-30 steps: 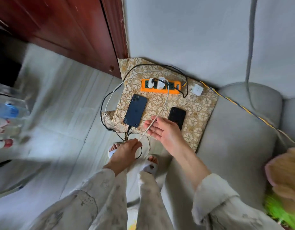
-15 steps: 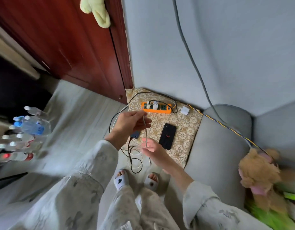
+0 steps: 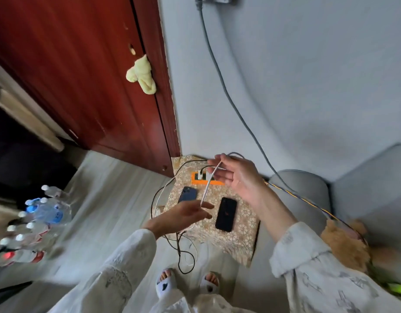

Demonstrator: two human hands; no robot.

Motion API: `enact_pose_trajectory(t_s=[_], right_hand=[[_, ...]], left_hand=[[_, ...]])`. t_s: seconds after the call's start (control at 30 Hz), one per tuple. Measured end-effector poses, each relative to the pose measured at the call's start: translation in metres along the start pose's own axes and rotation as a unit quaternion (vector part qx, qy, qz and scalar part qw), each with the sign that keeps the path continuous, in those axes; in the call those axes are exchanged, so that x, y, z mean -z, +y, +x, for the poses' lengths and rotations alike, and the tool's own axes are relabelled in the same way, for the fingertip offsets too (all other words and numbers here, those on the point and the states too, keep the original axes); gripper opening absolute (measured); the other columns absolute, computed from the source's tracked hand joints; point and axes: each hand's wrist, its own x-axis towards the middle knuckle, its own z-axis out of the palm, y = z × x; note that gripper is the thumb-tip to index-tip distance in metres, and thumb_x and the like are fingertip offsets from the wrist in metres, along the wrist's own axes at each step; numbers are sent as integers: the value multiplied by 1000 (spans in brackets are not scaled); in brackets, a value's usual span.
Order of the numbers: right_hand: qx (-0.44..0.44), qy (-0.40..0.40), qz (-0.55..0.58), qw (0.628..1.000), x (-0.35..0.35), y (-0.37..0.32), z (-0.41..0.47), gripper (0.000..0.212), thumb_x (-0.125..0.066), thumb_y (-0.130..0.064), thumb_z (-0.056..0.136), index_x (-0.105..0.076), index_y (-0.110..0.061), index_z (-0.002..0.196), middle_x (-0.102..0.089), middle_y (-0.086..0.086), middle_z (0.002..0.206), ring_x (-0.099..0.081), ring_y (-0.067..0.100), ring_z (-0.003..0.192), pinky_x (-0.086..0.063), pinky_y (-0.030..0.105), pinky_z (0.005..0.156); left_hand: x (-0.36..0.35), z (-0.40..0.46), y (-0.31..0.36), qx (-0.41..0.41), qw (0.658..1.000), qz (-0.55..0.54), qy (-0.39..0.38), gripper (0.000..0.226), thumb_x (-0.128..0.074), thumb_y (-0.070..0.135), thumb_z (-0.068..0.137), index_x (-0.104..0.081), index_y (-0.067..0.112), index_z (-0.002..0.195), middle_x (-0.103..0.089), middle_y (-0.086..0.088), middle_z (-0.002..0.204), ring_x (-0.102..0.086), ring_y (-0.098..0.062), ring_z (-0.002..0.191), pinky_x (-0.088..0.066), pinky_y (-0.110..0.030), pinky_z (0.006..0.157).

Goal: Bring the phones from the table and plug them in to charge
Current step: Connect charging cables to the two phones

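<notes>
- Right hand: raised above the power strip, palm turned inward, fingers loosely spread; thumb and forefinger pinch the upper part of a white cable.
- Left hand: lower, reaching forward, fingers nearly straight; fingertips pinch the cable's lower end. Cable runs taut between the two hands.
- Blue phone: face down on the patterned cushion, just left of the cable.
- Black phone: flat on the same cushion, to the right, apart from the blue one; nothing plugged into it.
- Orange power strip at the cushion's far edge, white chargers in it.
- No legible writing; bottle labels blurred.
</notes>
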Motion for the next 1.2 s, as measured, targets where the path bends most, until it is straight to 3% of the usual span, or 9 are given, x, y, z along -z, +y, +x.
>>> enact_pose_trajectory(t_s=[0.23,0.33,0.43,0.7,0.83,0.97,1.07,1.13,1.2], right_hand=[[50,-30,5,998,-1,-9,8,26,-45,-27,94,-60,-10,108,-74,4,95,-69,20,89,-53,26,80],[-23,-163,-101,981,-8,27,1,46,-62,-46,79,-63,-11,109,-67,0,83,-61,20,83,-41,27,80],[-79,-253,-161,951,-10,56,-6,38,-55,-50,81,-66,-20,101,-70,-5,102,-60,15,111,-38,32,100],[-20,-119,-368,922,23,57,-5,15,-52,-16,91,-66,-14,96,-67,-4,87,-63,8,85,-48,11,73],[50,-60,-289,954,17,32,-7,18,-47,-12,93,-64,-16,93,-58,-1,73,-56,11,69,-50,21,69],[128,-62,-388,911,-7,3,-6,21,-47,-23,94,-64,-19,107,-57,-18,52,-43,2,48,-33,10,47],[149,-96,-448,877,-20,-6,-7,25,-48,-28,94,-63,-19,111,-62,-32,61,-47,-6,47,-34,5,48],[156,-96,-449,875,-24,-9,-7,24,-49,-30,93,-64,-18,108,-57,-34,52,-42,-3,41,-33,6,44],[156,-95,-439,880,-22,-11,-8,18,-52,-31,91,-66,-20,97,-53,-31,46,-42,-4,38,-31,9,41]], left_hand=[[31,-8,55,-85,977,-100,166,25,-39,6,96,-58,13,81,-71,-3,75,-71,-10,69,-57,-20,66],[52,-9,89,-140,960,-137,198,24,-38,8,96,-58,13,83,-72,-5,76,-72,-21,69,-60,-29,65],[69,-7,111,-154,945,-171,231,24,-37,12,97,-56,11,84,-73,-3,73,-72,-23,66,-59,-32,63],[123,-17,107,-160,860,-338,348,23,-43,21,96,-60,10,85,-74,-5,73,-72,-22,68,-59,-31,59],[114,-19,83,-33,907,-149,393,39,-45,32,94,-64,7,70,-71,-18,75,-71,-25,64,-60,-34,62],[93,-21,67,-119,816,151,545,15,-58,24,86,-59,9,85,-62,-5,85,-59,-25,79,-51,-38,76],[78,-16,67,-202,862,306,351,29,-58,18,87,-58,12,115,-58,-3,112,-50,-8,104,-39,-26,92],[67,-18,70,-160,930,260,205,18,-49,21,93,-63,16,102,-67,-2,92,-54,11,74,-42,-9,74],[62,-20,66,-143,954,183,192,23,-44,21,95,-58,22,76,-60,0,64,-51,2,50,-43,-15,56]])
